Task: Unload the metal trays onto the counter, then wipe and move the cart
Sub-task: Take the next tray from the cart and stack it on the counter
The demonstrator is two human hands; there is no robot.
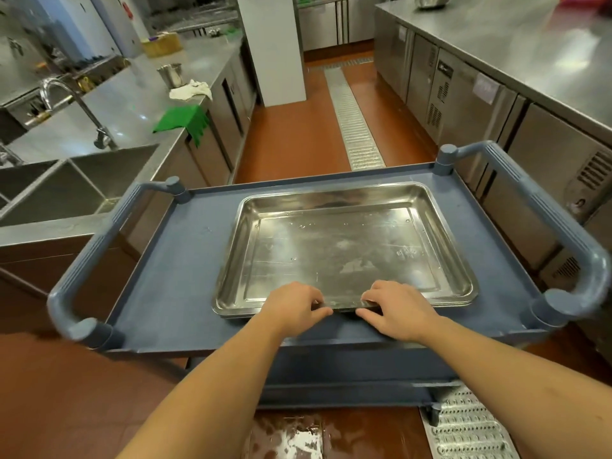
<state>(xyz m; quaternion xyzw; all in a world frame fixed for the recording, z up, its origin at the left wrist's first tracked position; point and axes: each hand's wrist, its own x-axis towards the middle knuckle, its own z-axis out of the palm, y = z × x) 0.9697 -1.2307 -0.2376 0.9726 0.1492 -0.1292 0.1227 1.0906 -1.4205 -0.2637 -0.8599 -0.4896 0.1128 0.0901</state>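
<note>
- Fingers (314,301) of your left hand (294,304): curled over the near rim of the trays (334,250), thumb low along the edge. A pinch on the rim.
- Your right hand (395,308): same pinch, just beside the left. Both sit near the middle of the rim.
- Cannot tell whether you hold the top tray alone or several. More rims show stacked beneath it at the near left corner.
- Trays: nested stack lying flat on the top deck of the cart (185,266), right of centre. Top one empty, a few droplets inside. Not yet lifted.
- Step, as I read it: unloading, at the grab. Wiping and moving the cart not begun.
- Next move: your grip is narrow and central, and a wide tray held that way will likely rock side to side. Consider spreading your hands toward the corners before you lift, and raise the near edge clear of the deck's lip.
- Counter (132,104): on your left past the sink (82,187), well apart from the trays. Reaching it calls for a turn and a carry over the handle (96,253).
- Green cloth (182,122): draped over that counter's edge. Likely your wipe.
- Floor (284,435): wet patch near you. Mind your footing with a load.
</note>
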